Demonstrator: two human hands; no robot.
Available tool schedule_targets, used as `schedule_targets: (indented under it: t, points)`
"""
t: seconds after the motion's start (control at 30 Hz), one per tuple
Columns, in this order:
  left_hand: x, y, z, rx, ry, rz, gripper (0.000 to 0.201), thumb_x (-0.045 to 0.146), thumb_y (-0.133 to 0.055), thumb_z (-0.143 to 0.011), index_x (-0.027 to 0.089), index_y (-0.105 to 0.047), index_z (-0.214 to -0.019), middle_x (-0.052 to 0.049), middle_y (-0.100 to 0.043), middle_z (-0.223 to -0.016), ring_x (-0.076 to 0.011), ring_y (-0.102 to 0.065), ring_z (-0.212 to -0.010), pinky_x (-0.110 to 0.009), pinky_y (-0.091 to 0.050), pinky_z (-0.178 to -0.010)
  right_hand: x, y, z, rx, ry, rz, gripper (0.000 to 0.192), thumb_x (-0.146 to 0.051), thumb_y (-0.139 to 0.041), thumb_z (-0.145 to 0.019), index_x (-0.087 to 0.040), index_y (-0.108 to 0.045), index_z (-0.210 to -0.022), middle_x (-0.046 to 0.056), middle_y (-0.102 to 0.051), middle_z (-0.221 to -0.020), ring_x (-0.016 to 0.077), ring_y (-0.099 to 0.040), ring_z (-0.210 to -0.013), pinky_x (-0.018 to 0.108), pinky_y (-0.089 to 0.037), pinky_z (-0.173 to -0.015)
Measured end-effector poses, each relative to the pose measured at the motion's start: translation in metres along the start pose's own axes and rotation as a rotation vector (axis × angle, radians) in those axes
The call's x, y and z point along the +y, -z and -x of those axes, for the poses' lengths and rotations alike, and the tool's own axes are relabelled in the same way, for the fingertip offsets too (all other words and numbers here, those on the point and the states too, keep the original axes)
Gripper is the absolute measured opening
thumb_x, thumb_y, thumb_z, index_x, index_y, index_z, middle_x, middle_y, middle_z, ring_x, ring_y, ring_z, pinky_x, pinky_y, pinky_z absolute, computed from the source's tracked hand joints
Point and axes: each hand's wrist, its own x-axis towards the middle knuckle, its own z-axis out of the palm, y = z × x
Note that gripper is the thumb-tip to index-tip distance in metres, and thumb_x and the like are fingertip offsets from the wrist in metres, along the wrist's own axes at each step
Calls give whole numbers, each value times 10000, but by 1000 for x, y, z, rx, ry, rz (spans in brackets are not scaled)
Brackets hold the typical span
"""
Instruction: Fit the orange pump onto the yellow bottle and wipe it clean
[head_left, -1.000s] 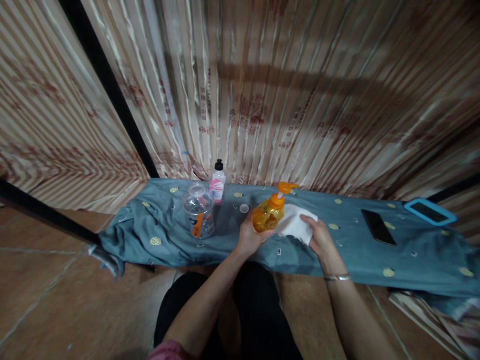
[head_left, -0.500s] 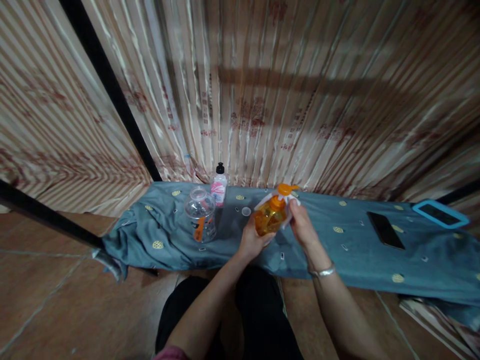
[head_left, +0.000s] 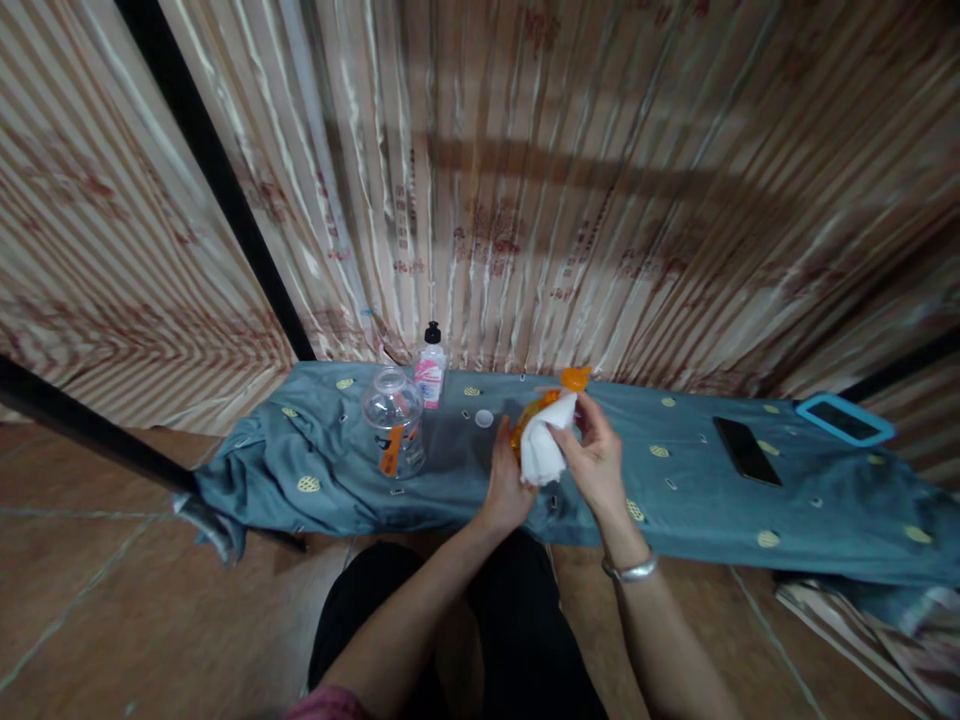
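My left hand (head_left: 511, 480) is wrapped round the lower side of an orange see-through bottle (head_left: 531, 412), which tilts up and to the right. An orange cap (head_left: 575, 379) tops it. Pinched in the fingers of my right hand (head_left: 598, 455) is a white tissue (head_left: 546, 445), pressed against the bottle and hiding much of its front. To the left on the cloth stands a clear plastic jar (head_left: 393, 425) with an orange and black label. Behind it is a clear bottle with a pink label and black cap (head_left: 430, 370). A small round whitish lid (head_left: 484, 418) lies nearby.
A blue-green cloth with pineapple prints (head_left: 465, 500) covers the bench. A dark phone (head_left: 747, 450) and a blue-framed tablet-like object (head_left: 846, 418) lie at the right. Striped curtain (head_left: 510, 200) hangs behind, beside a black post (head_left: 217, 180).
The tissue has come round to the front of the bottle with my right hand, covering the body that showed before. The view has shifted slightly.
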Motion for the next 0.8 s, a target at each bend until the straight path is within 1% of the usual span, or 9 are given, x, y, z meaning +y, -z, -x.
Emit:
schedule_targets:
  t: [0.07, 0.13, 0.2, 0.3, 0.43, 0.57, 0.67, 0.73, 0.8]
  points:
    - [-2, 0, 10, -3, -53, -70, 767, 260, -739, -740, 173, -388, -1417, -201, -389, -1530, -346, -310, -1478, -550, -255, -1230, 4, -3, -14, -20, 5, 46, 427, -425, -672, -885, -194, -597, -1236, 103, -671, -1206, 273, -652, -1056, 519, -507, -928]
    - [-4, -3, 19, -78, -129, -161, 854, 247, -721, -743, 164, -296, -1478, -214, -277, -1590, -357, -201, -1517, -590, -179, -1241, 4, -7, -24, -47, 8, 83, 333, -425, -652, -908, -185, -632, -1138, 59, -695, -1044, 222, -676, -879, 449, -552, -805]
    - [-5, -5, 25, -153, -169, -238, 909, 239, -688, -765, 157, -191, -1522, -217, -169, -1628, -361, -105, -1537, -619, -150, -1237, 4, -10, -29, -57, 8, 116, 292, -425, -658, -905, -178, -643, -1059, 18, -681, -905, 180, -654, -734, 389, -553, -708]
    - [-7, -6, 29, -202, -217, -294, 922, 233, -648, -802, 166, -103, -1543, -215, -102, -1642, -356, -56, -1542, -627, -144, -1234, 5, -12, -22, -5, 11, 163, 275, -419, -671, -895, -180, -633, -1025, -7, -647, -833, 165, -620, -678, 368, -534, -674]
    - [-7, -2, 23, -183, -229, -289, 904, 272, -675, -792, 190, -159, -1529, -208, -182, -1621, -362, -132, -1528, -625, -162, -1226, 11, -15, 4, 108, 15, 182, 334, -448, -603, -927, -188, -602, -1136, 36, -649, -967, 219, -639, -846, 447, -520, -794]
    - [-3, 2, 10, -82, -61, -230, 953, 294, -770, -696, 225, -259, -1498, -170, -336, -1555, -387, -285, -1461, -610, -248, -1193, 9, -13, 15, 74, 25, 153, 376, -447, -604, -926, -193, -579, -1202, 64, -654, -1072, 247, -642, -945, 480, -511, -848]
    - [0, 0, 5, -69, -47, -185, 918, 241, -779, -667, 230, -325, -1464, -141, -456, -1461, -363, -412, -1368, -580, -304, -1165, 5, -5, 0, -19, 24, 136, 333, -416, -656, -901, -187, -605, -1138, 31, -665, -962, 207, -648, -815, 419, -533, -758]
    - [0, -2, 4, -68, -65, -178, 871, 216, -758, -681, 216, -348, -1449, -140, -475, -1435, -346, -430, -1347, -559, -318, -1160, 4, 0, -17, -85, 14, 116, 266, -406, -675, -893, -179, -630, -1024, -8, -643, -837, 164, -618, -682, 363, -531, -667]
    - [0, -2, 4, -76, -76, -184, 856, 196, -743, -686, 206, -350, -1447, -144, -469, -1439, -343, -418, -1356, -553, -316, -1162, 6, 3, -32, -174, 1, 78, 242, -403, -681, -893, -173, -645, -960, -18, -642, -795, 148, -611, -642, 331, -529, -620]
